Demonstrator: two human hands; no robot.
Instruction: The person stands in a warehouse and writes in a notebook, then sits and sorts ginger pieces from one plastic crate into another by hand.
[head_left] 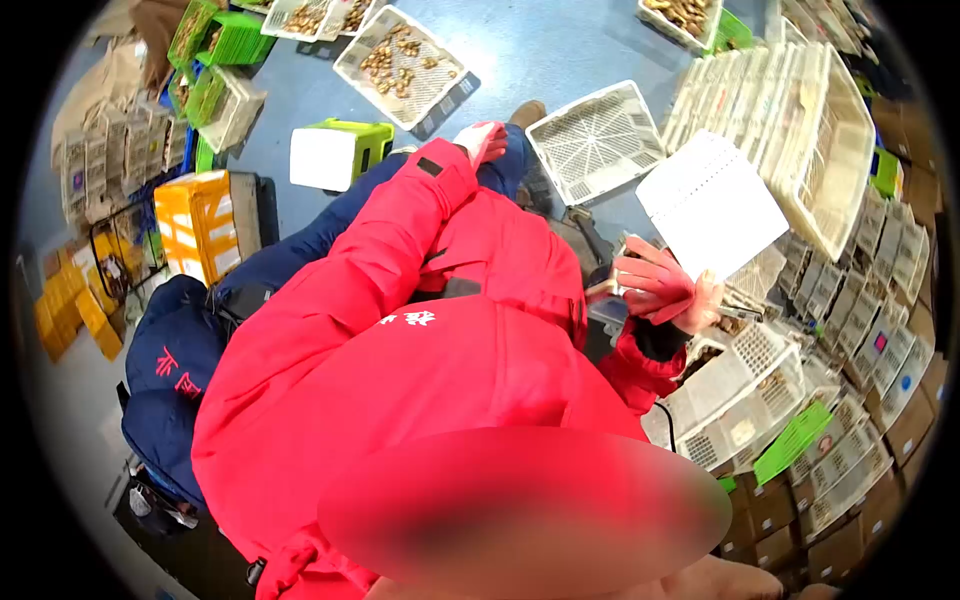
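Observation:
My left hand (482, 142), in a pale and pink glove, lies on the knee of dark blue trousers (512, 168), its fingers stretched out and nothing visible in them. To the right, my right hand (660, 288) is closed on the lower edge of a white notepad (712, 205) with a row of punched holes. That hand looks partly covered by a pink glove, with the thumb pressed on the paper. A thin metallic object (740, 313) shows beside the right hand; its kind cannot be made out. My red jacket (430, 350) fills the middle.
A white crate (595, 143) stands on the blue floor ahead, near a tall stack of nested crates (780, 115). Another crate (378, 85) holds small brownish items. A green-and-white box (342, 155) and an orange carton (197, 225) stand left. A person in navy (175, 375) is close at left.

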